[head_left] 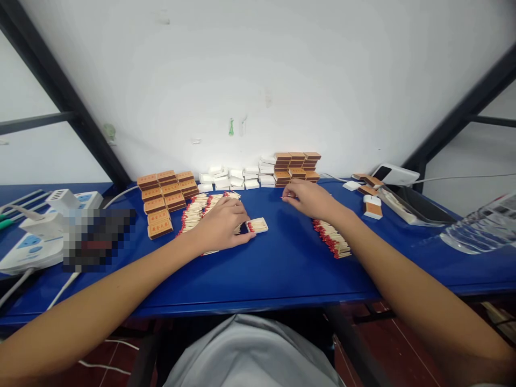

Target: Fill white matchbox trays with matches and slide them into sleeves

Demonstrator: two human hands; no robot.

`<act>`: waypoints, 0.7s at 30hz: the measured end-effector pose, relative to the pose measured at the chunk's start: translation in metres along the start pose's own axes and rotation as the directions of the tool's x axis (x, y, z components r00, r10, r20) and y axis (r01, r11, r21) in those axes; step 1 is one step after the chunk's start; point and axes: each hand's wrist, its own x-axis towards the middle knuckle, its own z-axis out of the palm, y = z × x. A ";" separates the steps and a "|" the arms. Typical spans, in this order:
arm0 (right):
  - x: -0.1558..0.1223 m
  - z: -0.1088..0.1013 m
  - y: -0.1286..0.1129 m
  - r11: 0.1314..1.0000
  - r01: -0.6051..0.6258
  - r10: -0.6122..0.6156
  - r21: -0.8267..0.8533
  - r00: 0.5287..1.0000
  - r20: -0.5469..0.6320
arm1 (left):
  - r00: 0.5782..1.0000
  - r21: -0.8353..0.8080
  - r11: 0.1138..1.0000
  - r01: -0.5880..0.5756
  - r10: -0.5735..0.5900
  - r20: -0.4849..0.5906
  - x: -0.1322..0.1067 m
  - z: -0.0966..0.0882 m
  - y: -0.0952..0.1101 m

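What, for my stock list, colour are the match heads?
Red; the matches show best in head view.

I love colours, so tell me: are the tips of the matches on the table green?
No: the matches heaped by the right hand and those in the tray at the left hand have red tips.

- Cannot make out what lies under the pixelated patch at 9 o'clock on the surface.
- Covered by the left grip: one end of the open match tray and part of the loose matches at 11 o'clock.
- Too small to tell whether the right grip, at 12 o'clock, pinches anything.
- Unreadable at this size: print on the brown matchboxes.
- Cut off by the edge at 3 o'clock: clear plastic wrapper.
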 end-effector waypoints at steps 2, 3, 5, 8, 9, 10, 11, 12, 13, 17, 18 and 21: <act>0.002 -0.001 0.018 0.996 -0.064 0.068 -0.061 0.996 0.052 | 1.000 0.004 1.000 -0.001 0.001 0.000 0.000 0.000 -0.001; 0.003 0.000 0.024 0.995 -0.078 0.083 -0.069 0.994 0.074 | 1.000 0.005 1.000 -0.002 0.002 -0.002 -0.001 0.001 -0.001; 0.005 0.003 0.033 0.996 -0.078 0.083 -0.051 0.991 0.103 | 1.000 0.007 1.000 -0.002 0.002 -0.006 -0.001 0.001 -0.001; 0.009 0.011 0.038 0.997 -0.062 0.065 -0.039 0.992 0.108 | 1.000 0.010 1.000 -0.002 0.002 -0.013 -0.001 0.001 -0.001; 0.010 0.014 0.038 0.997 -0.058 0.063 -0.049 0.992 0.105 | 1.000 0.010 1.000 -0.002 0.002 -0.014 -0.001 0.002 -0.001; 0.011 0.016 0.038 0.997 -0.053 0.059 -0.061 0.993 0.103 | 1.000 0.008 1.000 -0.003 0.003 -0.016 -0.001 0.002 0.000; 0.012 0.018 0.038 0.996 -0.048 0.055 -0.071 0.993 0.104 | 1.000 0.005 1.000 -0.004 0.004 -0.018 -0.001 0.002 0.000; 0.013 0.019 0.039 0.996 -0.044 0.052 -0.079 0.993 0.104 | 1.000 0.001 1.000 -0.005 0.005 -0.019 -0.001 0.001 0.000; 0.013 0.020 0.039 0.996 -0.042 0.051 -0.082 0.993 0.105 | 1.000 -0.004 1.000 -0.005 0.005 -0.020 -0.001 0.001 0.000; 0.012 0.020 0.040 0.994 -0.046 0.057 -0.098 0.992 0.113 | 1.000 -0.013 1.000 -0.002 0.002 -0.022 -0.001 0.001 0.000; 0.012 0.019 0.040 0.993 -0.051 0.063 -0.102 0.991 0.118 | 1.000 -0.010 1.000 -0.002 0.002 -0.020 -0.001 0.001 0.000; 0.010 0.015 0.038 0.993 -0.064 0.077 -0.103 0.988 0.134 | 1.000 -0.003 1.000 0.000 0.000 -0.005 -0.001 0.001 0.000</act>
